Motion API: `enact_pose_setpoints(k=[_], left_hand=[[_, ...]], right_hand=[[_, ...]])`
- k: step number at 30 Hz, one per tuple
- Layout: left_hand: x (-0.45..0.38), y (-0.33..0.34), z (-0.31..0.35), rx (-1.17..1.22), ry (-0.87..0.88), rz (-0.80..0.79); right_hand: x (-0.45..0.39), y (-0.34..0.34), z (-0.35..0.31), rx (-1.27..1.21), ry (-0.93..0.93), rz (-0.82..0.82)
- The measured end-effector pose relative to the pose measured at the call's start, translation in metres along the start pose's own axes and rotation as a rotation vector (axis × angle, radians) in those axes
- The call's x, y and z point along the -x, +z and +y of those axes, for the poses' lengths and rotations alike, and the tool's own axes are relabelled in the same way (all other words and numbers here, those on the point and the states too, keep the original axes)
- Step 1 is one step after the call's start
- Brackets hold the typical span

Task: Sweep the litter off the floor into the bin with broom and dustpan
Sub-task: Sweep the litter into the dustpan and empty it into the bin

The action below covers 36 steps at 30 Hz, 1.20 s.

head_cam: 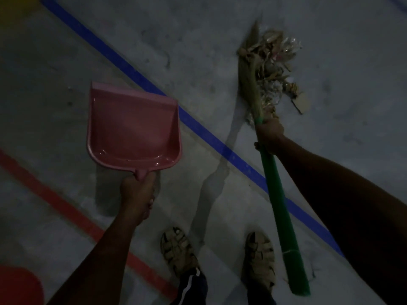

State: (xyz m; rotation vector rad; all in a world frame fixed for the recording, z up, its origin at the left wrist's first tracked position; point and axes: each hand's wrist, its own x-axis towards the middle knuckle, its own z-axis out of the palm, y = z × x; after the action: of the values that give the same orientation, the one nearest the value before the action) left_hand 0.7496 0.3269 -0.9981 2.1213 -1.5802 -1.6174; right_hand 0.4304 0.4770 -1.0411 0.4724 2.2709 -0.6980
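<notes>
Dim light. Left hand (pixel 137 192) curled round handle of pink dustpan (pixel 132 130), pan held above floor (pixel 198 29), open mouth pointing away from person. Right hand (pixel 269 136) grips broom (pixel 278 194) at top of green handle, just below straw head. Bristles touch litter (pixel 275 69), pile of dry leaves and clear wrappers just right of broom head. Dustpan well apart from litter, blue line (pixel 132 69) between them. Red line (pixel 66 205) at left. Sandals (pixel 178 252) at bottom. Red round object (pixel 19 287) in bottom-left corner, possibly bin, cannot tell.
</notes>
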Motion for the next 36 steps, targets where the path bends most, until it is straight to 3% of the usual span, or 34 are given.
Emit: enact_pose_setpoints(k=[5,9,17,24,29,36], left_hand=[[0.016,0.019,0.009,-0.008,0.047,-0.072],[0.022,0.031,0.013,-0.060,0.050,-0.093],[0.048,0.078,0.025,-0.090,0.081,-0.193],[0.069,0.143,0.029,-0.096,0.066,-0.212],[0.081,0.190,0.025,-0.140,-0.036,-0.202],[0.085,0.260,0.016,-0.173,-0.074,-0.268]], right_hand=[[0.010,-0.037,0.052,0.146,-0.109,0.064],[0.012,-0.057,0.090,0.222,-0.354,0.167],[-0.012,-0.084,0.158,0.382,-0.588,0.199],[-0.042,-0.113,0.193,0.398,-0.641,0.420],[-0.082,-0.140,0.192,0.313,-0.674,0.518],[-0.167,-0.175,0.170,0.332,-0.609,0.517]])
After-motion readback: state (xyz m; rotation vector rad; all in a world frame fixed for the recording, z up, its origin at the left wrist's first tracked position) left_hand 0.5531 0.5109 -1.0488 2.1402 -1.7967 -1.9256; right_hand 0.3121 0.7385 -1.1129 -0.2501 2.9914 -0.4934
